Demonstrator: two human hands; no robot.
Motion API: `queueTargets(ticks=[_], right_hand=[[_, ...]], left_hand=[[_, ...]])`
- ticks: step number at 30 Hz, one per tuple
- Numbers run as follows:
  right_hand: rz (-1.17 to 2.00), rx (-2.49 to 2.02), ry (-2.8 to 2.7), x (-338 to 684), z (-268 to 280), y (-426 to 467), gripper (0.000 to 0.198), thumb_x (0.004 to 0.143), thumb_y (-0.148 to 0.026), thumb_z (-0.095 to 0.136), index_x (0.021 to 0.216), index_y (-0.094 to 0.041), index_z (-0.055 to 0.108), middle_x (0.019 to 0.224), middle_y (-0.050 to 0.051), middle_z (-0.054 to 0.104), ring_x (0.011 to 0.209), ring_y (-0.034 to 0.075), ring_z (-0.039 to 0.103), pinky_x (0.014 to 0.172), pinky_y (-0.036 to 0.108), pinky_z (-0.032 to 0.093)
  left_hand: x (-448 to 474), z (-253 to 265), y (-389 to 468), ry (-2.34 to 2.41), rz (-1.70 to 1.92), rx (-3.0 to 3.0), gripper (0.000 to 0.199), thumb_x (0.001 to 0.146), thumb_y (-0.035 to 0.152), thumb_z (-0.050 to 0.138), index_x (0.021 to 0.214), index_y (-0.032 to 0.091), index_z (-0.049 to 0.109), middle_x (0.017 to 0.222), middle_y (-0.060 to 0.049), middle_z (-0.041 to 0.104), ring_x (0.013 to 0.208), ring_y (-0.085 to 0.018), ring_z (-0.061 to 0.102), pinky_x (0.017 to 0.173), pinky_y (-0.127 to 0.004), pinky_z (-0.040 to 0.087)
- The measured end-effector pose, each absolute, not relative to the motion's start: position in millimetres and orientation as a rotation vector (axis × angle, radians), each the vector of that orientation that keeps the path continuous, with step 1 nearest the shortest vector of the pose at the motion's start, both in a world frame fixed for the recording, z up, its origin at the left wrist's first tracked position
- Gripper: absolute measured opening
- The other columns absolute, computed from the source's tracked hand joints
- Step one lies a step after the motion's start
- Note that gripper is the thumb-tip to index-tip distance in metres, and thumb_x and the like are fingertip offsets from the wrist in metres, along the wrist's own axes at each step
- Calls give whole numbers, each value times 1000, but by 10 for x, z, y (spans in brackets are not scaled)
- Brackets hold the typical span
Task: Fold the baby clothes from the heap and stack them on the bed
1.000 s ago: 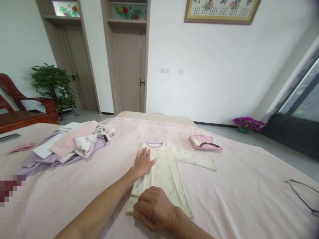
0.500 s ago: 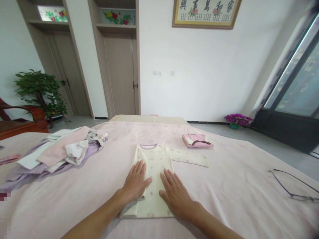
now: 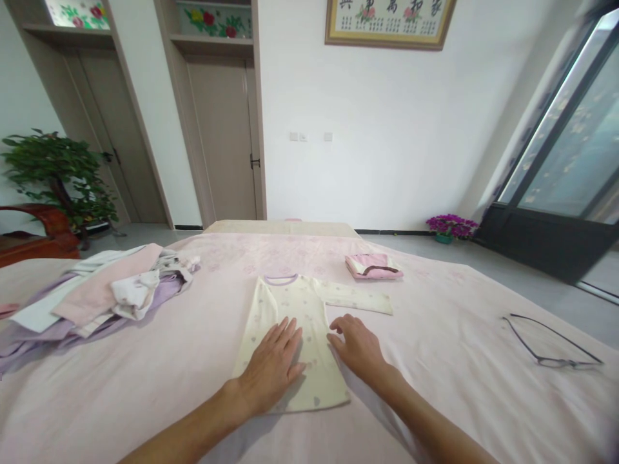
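A cream child's long-sleeved top (image 3: 309,380) with small grey prints and a lilac neckline lies on the pink sheet. Its right sleeve stretches out sideways; the left one appears to lie down over the body, partly hidden by my hand. My left hand (image 3: 271,366) rests flat on the top's middle, fingers extended. Beside the top's right edge, below the outstretched sleeve, is my right hand (image 3: 358,345). Its fingers are curled, with a gap between thumb and forefinger and no cloth visibly held.
The pink sheet (image 3: 435,348) covers a broad surface. A heap of clothes (image 3: 106,287) lies at the left. Beyond the sleeve sits a folded pink garment (image 3: 373,265). Eyeglasses (image 3: 551,361) lie open at the right. Potted purple flowers (image 3: 451,225) stand on the floor by the wall.
My right hand has gone from flat on the top to curled at its right edge. My left hand has slid toward the top's middle. The camera view has shifted slightly right.
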State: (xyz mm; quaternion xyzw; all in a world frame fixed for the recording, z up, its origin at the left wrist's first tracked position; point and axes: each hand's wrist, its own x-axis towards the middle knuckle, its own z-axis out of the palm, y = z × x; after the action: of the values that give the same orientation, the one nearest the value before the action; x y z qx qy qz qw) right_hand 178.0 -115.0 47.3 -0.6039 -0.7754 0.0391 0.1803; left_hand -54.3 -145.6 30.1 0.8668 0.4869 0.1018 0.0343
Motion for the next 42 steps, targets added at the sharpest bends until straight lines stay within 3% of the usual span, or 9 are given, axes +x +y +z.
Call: queueTargets(ticks=[5, 11, 16, 20, 26, 29, 35, 39, 42], right_hand=[[190, -1848, -2149, 1634, 392, -1037, 24, 76, -26, 56, 100, -22, 55, 100, 4, 63, 91, 21, 57, 69, 30, 34], [338, -1899, -2016, 1750, 283, -971, 34, 70, -15, 51, 103, -22, 52, 96, 3, 63, 88, 19, 56, 68, 28, 32], [193, -1709, -2053, 1751, 226, -1013, 27, 78, -20, 49, 105, -22, 56, 98, 2, 62, 92, 19, 55, 76, 29, 35], [298, -1798, -2054, 1957, 241, -844, 24, 84, -21, 46, 103, -23, 60, 96, 2, 64, 88, 18, 58, 74, 28, 37], [-107, -2132, -1803, 2585, 393, -369, 41, 88, -23, 44, 128, -19, 53, 122, 13, 59, 113, 28, 52, 89, 36, 38], [-40, -2355, -1662, 2842, 437, -199, 50, 87, -30, 49, 134, -14, 48, 129, 20, 53, 121, 34, 47, 92, 44, 38], [299, -2367, -1576, 3030, 553, -65, 33, 77, -26, 57, 107, -16, 65, 113, 19, 63, 111, 34, 57, 85, 42, 44], [460, -2164, -1579, 2788, 726, -53, 29, 80, -25, 53, 103, -14, 65, 102, 16, 67, 96, 28, 65, 75, 35, 49], [620, -1919, -1629, 2353, 891, -123, 31, 86, -32, 48, 110, -16, 61, 98, 8, 69, 83, 19, 67, 65, 27, 52]], left_hand=[[-310, 234, -1494, 1287, 218, 2641, 71, 93, 47, 45, 153, 18, 21, 160, -11, 15, 147, -28, 11, 120, -46, 15], [-335, 187, -1540, 1278, 218, 2677, 62, 95, 42, 45, 152, 29, 26, 160, -8, 19, 147, -29, 12, 119, -52, 12], [-316, 244, -1569, 1105, 219, 2761, 60, 94, 35, 48, 151, 34, 26, 160, -7, 19, 147, -32, 14, 117, -58, 12], [-259, 293, -1624, 840, 213, 2803, 62, 95, 44, 45, 152, 30, 23, 160, -7, 18, 147, -32, 13, 118, -57, 12], [-224, 324, -1627, 691, 175, 2733, 67, 94, 54, 42, 152, 24, 24, 159, -13, 16, 146, -35, 13, 116, -60, 12], [-243, 389, -1607, 644, 202, 2617, 66, 92, 54, 46, 150, 25, 31, 159, -10, 19, 146, -33, 14, 117, -57, 11], [-211, 446, -1382, 932, 645, 1979, 45, 88, 38, 56, 130, 24, 58, 133, -7, 61, 123, -23, 55, 110, -39, 38], [-223, 516, -1077, 883, 944, 1461, 50, 84, 44, 64, 126, 16, 60, 133, -13, 60, 124, -25, 54, 108, -40, 40], [-220, 639, -879, 822, 1034, 1188, 61, 80, 49, 70, 132, 20, 54, 141, -13, 51, 129, -25, 49, 108, -40, 41]])
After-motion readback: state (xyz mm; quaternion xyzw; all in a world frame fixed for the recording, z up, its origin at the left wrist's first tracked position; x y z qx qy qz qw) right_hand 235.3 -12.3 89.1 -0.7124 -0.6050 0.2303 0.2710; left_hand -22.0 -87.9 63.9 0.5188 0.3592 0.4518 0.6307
